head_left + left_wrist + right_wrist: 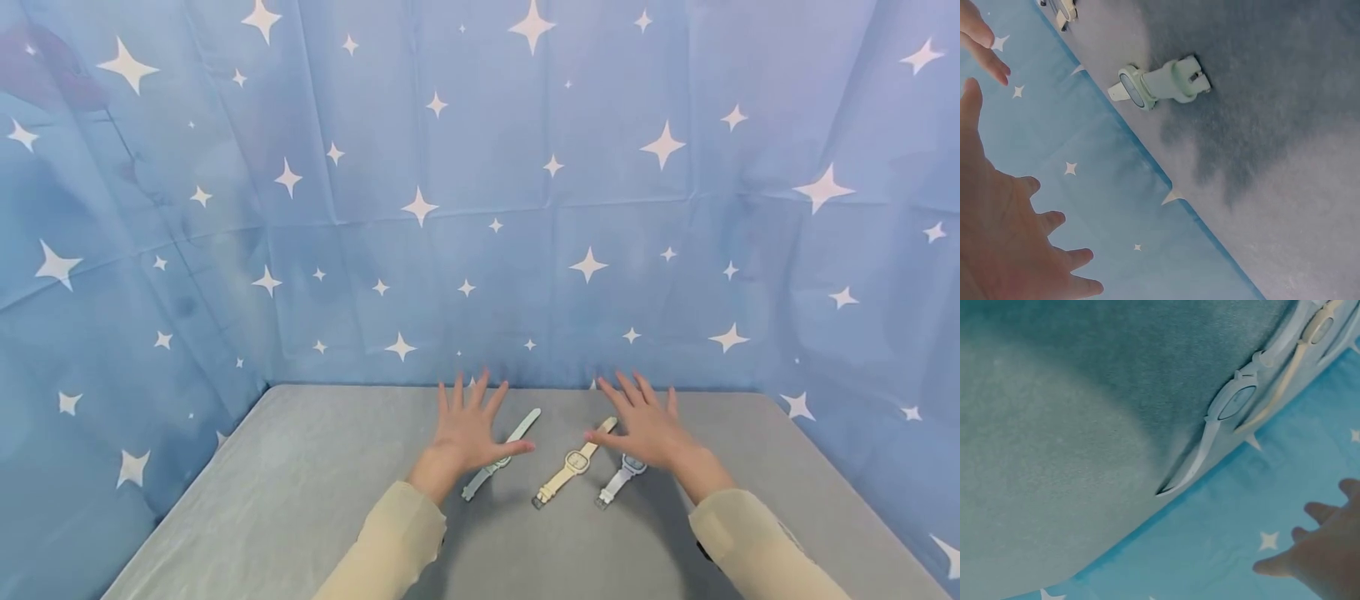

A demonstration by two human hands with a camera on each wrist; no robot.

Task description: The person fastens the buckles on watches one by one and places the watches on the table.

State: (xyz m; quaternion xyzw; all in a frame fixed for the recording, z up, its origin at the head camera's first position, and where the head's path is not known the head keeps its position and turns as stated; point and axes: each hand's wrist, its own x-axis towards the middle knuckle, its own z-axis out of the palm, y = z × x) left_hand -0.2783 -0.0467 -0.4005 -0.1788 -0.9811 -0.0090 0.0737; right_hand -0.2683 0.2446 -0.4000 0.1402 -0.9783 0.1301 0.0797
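Three wristwatches lie slantwise on the grey table: a pale green watch on the left, a cream-yellow watch in the middle, and a whitish-lilac watch on the right. My left hand hovers with fingers spread wide, its thumb overlapping the green watch in the head view. Likewise spread, my right hand hides the upper part of the lilac watch. Both hands hold nothing. The left wrist view shows the green watch apart from the left palm; the right wrist view shows the lilac watch apart from the right hand.
A grey cloth-covered table stretches beneath the hands, with rounded far corners. Behind it and along both sides hangs a blue curtain printed with white stars.
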